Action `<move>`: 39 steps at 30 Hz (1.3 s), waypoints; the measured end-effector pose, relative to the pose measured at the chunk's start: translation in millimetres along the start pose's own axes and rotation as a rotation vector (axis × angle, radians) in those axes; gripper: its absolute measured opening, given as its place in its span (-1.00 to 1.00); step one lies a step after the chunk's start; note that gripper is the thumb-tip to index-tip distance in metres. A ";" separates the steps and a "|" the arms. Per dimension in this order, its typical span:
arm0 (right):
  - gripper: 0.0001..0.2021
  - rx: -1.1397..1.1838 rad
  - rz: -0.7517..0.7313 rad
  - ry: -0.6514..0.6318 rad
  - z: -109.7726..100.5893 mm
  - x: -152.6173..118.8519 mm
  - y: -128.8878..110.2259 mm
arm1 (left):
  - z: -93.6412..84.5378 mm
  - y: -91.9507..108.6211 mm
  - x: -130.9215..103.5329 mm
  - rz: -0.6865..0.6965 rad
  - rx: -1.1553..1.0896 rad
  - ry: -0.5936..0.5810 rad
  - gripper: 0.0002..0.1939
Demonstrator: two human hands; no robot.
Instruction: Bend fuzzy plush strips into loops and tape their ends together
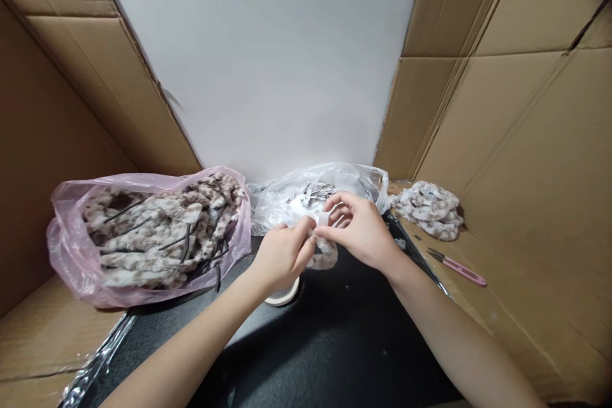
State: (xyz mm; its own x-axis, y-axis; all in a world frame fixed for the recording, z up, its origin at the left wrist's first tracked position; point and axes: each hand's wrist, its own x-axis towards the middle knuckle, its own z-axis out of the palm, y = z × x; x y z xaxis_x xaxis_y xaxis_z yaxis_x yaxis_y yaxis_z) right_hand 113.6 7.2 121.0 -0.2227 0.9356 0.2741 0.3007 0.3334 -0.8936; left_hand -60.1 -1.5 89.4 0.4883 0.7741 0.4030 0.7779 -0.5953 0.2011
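My left hand [287, 252] is closed in a pinch on a fluffy white-and-brown band [324, 256], which hangs below the fingertips as a small loop. A small white strip [323, 219], like a label, stands up between my hands. Thumb and finger of my right hand [356, 226] close on this strip, right beside the left fingertips. The exact spot where band and strip meet is hidden by the fingers. Just behind the hands lies a clear plastic bag [272, 194] with small printed labels [318, 192] in it.
On the left, a pink plastic bag [71, 255] holds several fluffy bands [157, 236] with dark cords. A roll of tape [285, 296] lies under my left wrist. To the right are a fluffy pile [428, 209] and pink-handled snips [459, 268]. Cardboard walls [526, 172] flank the black surface [315, 350].
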 end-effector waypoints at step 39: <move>-0.89 -0.269 -0.960 0.003 1.6 5.7 16.6 | -10.5 -1.3 3.5 -0.399 -1.156 -0.056 -0.69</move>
State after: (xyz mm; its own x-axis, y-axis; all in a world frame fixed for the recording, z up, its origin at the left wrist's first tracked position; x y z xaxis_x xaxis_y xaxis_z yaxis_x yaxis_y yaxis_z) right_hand 115.9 17.9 107.2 -0.4790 0.2562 0.8396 0.1947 0.9637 -0.1829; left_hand -63.6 -0.3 99.9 0.3342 0.9373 0.0985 0.0815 -0.1329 0.9878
